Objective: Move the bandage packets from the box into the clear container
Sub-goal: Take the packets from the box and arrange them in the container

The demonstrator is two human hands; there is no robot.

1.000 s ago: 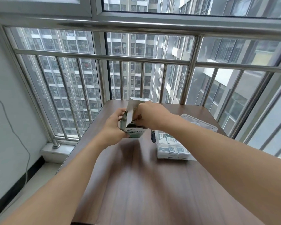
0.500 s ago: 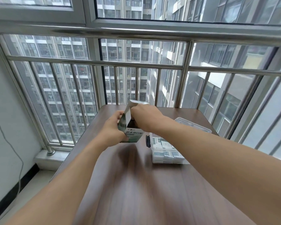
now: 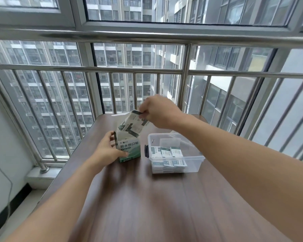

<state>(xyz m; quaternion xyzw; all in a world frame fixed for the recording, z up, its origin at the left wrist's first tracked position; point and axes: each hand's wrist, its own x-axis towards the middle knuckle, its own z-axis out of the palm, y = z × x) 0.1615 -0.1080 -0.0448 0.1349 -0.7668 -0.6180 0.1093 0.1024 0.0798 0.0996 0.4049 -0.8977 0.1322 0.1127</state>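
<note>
A small green and white bandage box [image 3: 130, 151] stands upright on the brown table, its top open. My left hand [image 3: 108, 151] holds the box by its left side. My right hand [image 3: 157, 111] is raised above the box and pinches a stack of white and green bandage packets [image 3: 132, 125], whose lower end is still at the box's mouth. To the right stands the clear container [image 3: 196, 158], with several packets [image 3: 167, 151] stacked in its left half.
The brown wooden table [image 3: 147, 206] fills the near view. A steel railing [image 3: 147, 70] and window run behind the table's far edge. The container's clear lid [image 3: 170, 141] shows behind it. A black clip [image 3: 146, 151] sits on the container's left wall.
My right hand has come out of the box and risen, drawing a stack of packets up with it. The camera has tilted down, so the container shows more fully.
</note>
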